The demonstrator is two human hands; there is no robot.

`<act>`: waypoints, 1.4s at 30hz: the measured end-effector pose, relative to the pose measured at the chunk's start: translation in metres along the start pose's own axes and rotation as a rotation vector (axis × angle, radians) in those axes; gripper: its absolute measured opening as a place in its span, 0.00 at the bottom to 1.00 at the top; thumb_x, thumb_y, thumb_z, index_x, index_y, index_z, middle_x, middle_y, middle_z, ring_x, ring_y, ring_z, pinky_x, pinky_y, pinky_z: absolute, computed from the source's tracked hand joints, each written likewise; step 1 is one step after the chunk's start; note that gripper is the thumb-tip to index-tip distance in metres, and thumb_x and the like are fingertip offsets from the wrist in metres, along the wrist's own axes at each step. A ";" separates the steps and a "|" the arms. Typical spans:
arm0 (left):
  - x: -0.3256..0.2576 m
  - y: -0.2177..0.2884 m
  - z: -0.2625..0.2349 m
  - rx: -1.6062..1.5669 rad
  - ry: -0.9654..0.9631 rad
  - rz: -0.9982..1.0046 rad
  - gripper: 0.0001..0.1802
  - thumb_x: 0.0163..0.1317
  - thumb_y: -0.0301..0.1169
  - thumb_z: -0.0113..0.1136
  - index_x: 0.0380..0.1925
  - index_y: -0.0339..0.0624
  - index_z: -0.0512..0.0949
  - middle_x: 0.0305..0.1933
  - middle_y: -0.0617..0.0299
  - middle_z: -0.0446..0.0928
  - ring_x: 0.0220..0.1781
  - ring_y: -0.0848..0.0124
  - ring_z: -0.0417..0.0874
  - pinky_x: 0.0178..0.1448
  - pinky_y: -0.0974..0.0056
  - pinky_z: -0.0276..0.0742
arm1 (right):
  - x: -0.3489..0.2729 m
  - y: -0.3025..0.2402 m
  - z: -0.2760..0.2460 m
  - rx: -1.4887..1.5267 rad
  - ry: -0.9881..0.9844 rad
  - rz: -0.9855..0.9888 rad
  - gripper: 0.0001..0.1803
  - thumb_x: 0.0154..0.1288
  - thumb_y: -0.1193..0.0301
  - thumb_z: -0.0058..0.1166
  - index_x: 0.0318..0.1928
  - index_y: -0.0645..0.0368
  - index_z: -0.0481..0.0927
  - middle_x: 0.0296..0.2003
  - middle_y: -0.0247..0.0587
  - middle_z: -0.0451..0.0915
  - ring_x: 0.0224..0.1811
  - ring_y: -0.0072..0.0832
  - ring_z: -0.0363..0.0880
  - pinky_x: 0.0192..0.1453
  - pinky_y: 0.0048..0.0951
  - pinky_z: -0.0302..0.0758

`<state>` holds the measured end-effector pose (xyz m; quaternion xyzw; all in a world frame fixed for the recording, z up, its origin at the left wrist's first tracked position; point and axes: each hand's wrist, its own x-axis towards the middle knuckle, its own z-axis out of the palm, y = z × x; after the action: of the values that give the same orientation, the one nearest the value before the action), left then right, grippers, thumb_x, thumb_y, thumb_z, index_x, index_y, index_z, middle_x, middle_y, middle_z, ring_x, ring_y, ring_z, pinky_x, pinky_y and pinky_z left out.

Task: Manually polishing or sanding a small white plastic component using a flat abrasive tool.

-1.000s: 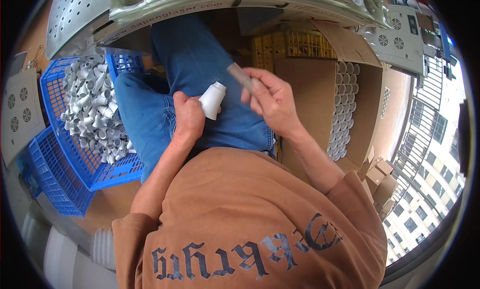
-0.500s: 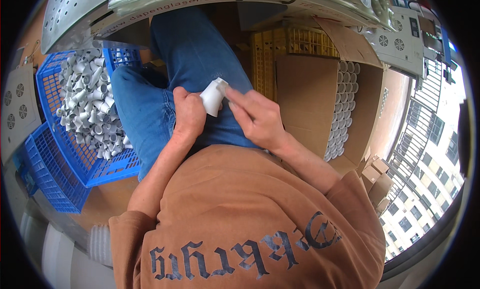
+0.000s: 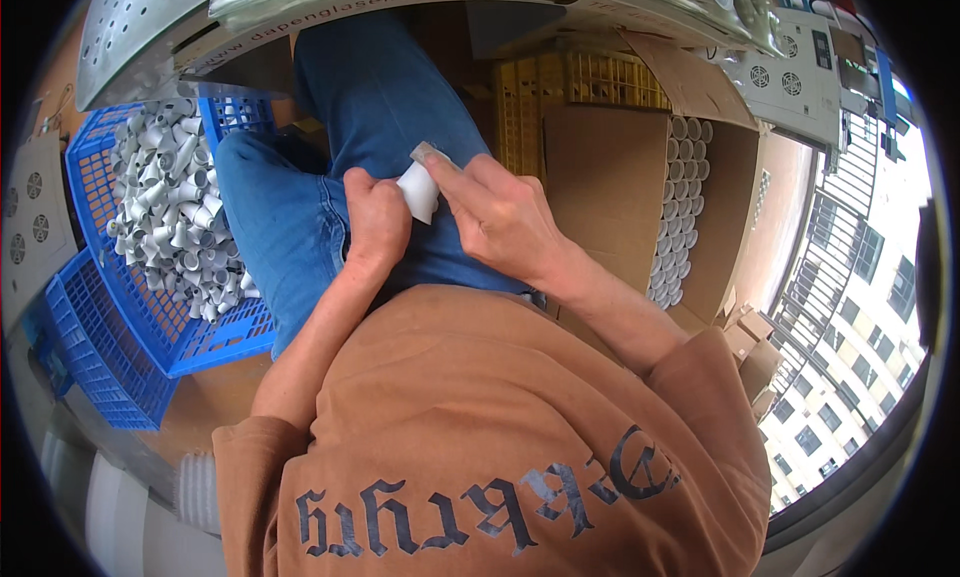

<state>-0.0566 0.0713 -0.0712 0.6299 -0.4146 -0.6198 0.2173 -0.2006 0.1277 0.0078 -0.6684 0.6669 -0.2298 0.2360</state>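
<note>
Above my lap, my left hand (image 3: 378, 219) is closed round a white, flared, tube-shaped plastic piece (image 3: 418, 195), its wide end pointing down toward my body. My right hand (image 3: 502, 217) comes in from the other side with its fingers bent together. At its fingertips is a small flat greyish-tan piece (image 3: 424, 151), resting against the white piece's upper end. Its exact kind is too small to make out. The right thumb is partly hidden behind the fingers.
On the left a blue plastic crate (image 3: 175, 352) holds a heap of similar white pieces (image 3: 170, 197). A cardboard box (image 3: 605, 177) at right has white pieces stacked in rows (image 3: 682, 207). Behind it stands a yellow crate (image 3: 615, 77). A metal machine edge (image 3: 330, 22) runs across the front.
My right hand has shifted slightly, bringing the small greyish-tan piece over the white piece's upper end. The white piece has tilted a little. My left hand keeps its grip.
</note>
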 end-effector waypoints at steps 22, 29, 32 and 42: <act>-0.007 0.010 -0.001 -0.012 -0.143 0.049 0.14 0.53 0.23 0.46 0.25 0.23 0.80 0.26 0.47 0.80 0.29 0.67 0.80 0.33 0.63 0.74 | 0.004 -0.014 -0.006 -0.062 0.025 -0.052 0.25 0.54 0.79 0.53 0.55 0.60 0.77 0.25 0.46 0.70 0.16 0.43 0.74 0.18 0.38 0.73; 0.003 -0.009 0.002 0.119 -0.097 0.161 0.20 0.46 0.18 0.39 0.30 0.19 0.82 0.23 0.51 0.81 0.25 0.68 0.80 0.30 0.64 0.75 | 0.018 0.000 -0.012 -0.089 0.033 -0.035 0.21 0.58 0.82 0.53 0.53 0.59 0.80 0.22 0.41 0.71 0.20 0.38 0.72 0.24 0.34 0.72; 0.010 -0.008 0.000 0.058 0.010 0.069 0.17 0.48 0.19 0.40 0.29 0.15 0.77 0.24 0.44 0.80 0.22 0.62 0.81 0.29 0.63 0.77 | 0.019 0.018 -0.013 0.173 0.155 -0.029 0.21 0.59 0.82 0.53 0.54 0.60 0.80 0.22 0.43 0.72 0.21 0.38 0.73 0.26 0.34 0.72; -0.001 0.020 -0.002 0.031 0.007 -0.071 0.06 0.53 0.20 0.40 0.32 0.31 0.62 0.32 0.54 0.66 0.35 0.67 0.69 0.40 0.59 0.72 | -0.023 0.016 0.016 0.008 0.044 -0.157 0.23 0.56 0.80 0.57 0.55 0.58 0.78 0.23 0.38 0.69 0.17 0.32 0.69 0.19 0.31 0.70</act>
<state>-0.0592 0.0601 -0.0548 0.6495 -0.4010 -0.6184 0.1869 -0.2034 0.1509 -0.0150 -0.7124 0.6166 -0.2650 0.2051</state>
